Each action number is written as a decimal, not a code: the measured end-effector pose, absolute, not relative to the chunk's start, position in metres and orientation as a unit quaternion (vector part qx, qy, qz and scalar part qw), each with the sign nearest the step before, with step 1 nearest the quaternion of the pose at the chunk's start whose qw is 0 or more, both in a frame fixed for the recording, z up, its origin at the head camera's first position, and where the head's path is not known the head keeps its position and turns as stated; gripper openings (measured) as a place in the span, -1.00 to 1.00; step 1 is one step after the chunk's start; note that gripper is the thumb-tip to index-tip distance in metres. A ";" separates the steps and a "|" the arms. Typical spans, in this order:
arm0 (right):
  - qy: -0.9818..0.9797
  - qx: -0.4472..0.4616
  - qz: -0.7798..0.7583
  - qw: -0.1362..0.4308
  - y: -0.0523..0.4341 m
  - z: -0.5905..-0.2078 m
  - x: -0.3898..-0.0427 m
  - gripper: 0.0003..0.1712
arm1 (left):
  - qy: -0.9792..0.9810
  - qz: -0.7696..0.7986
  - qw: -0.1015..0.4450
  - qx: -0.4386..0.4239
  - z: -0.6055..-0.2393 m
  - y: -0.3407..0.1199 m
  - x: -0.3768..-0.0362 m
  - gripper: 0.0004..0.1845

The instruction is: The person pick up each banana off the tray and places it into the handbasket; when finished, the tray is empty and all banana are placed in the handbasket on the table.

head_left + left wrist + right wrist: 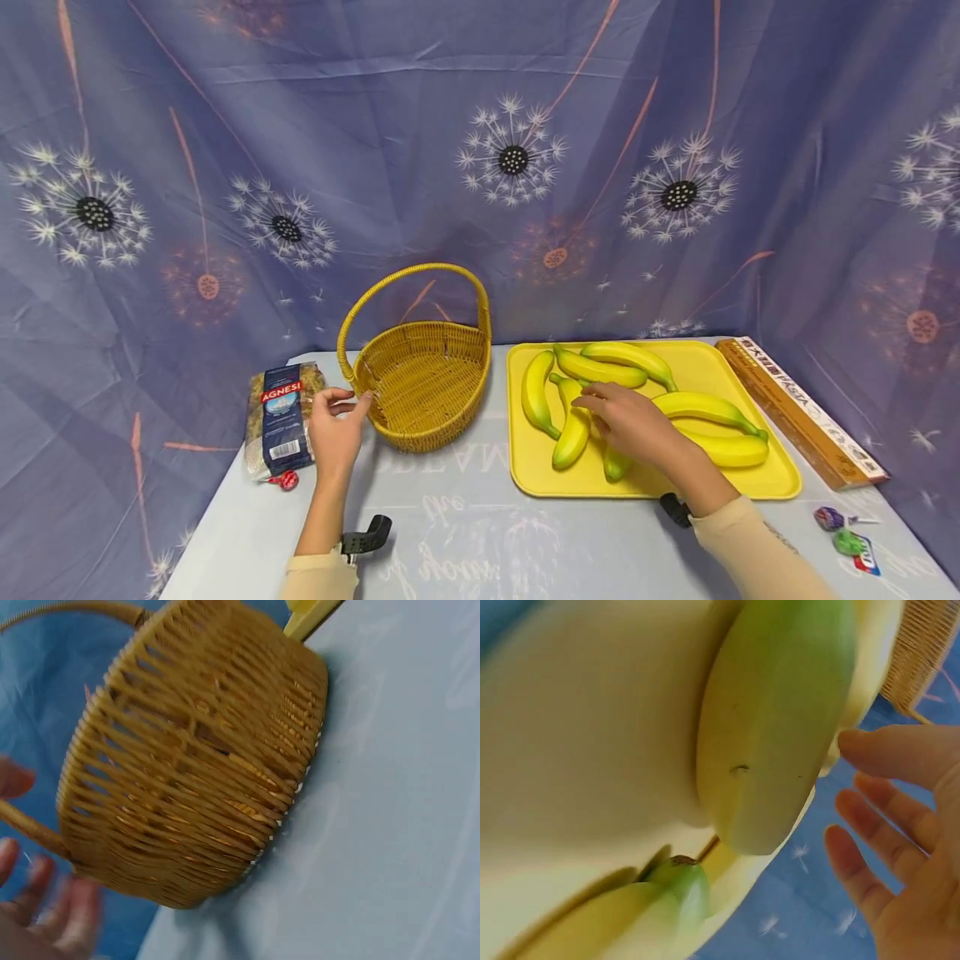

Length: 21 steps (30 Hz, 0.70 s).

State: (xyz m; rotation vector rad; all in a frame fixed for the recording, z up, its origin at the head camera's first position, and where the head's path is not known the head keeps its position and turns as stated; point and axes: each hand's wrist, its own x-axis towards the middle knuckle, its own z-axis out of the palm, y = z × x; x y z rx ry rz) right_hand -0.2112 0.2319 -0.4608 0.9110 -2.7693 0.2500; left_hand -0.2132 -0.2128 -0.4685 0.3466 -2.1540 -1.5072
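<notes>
My left hand (337,425) is beside the left rim of a woven basket (427,429), near the foot of its arched handle (408,271). In the left wrist view the thumb and fingers (79,919) are spread on either side of the handle, not closed around it. Over a yellow tray (540,483) hangs my right hand (630,421), fingers apart and nothing between them. Several bananas lie on that tray; one banana (573,433) sits just left of the right fingertips, and another banana (780,735) looms large in the right wrist view, partly hidden from the head camera.
A pasta bag (281,417) stands at the left edge, with a red wrapped candy (287,480) in front of it. Right of the tray lies a long brown box (806,417). Wrapped lollipops (847,542) rest at the front right. A patterned curtain (420,167) hangs behind.
</notes>
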 end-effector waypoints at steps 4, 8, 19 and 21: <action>-0.930 0.350 0.029 0.109 0.220 -0.462 -0.221 -0.53 | -0.767 -0.610 0.166 0.113 -0.484 -0.217 -0.226 -0.37; -0.922 0.379 -0.018 0.076 0.211 -0.465 -0.222 -0.54 | -0.740 -0.641 0.166 0.121 -0.499 -0.217 -0.230 -0.46; -0.908 0.407 0.004 0.097 0.213 -0.459 -0.223 -0.55 | -0.689 -0.694 0.179 0.105 -0.502 -0.220 -0.218 -0.53; -0.906 0.411 0.020 0.101 0.215 -0.454 -0.225 -0.51 | -0.685 -0.699 0.176 0.104 -0.501 -0.220 -0.218 -0.52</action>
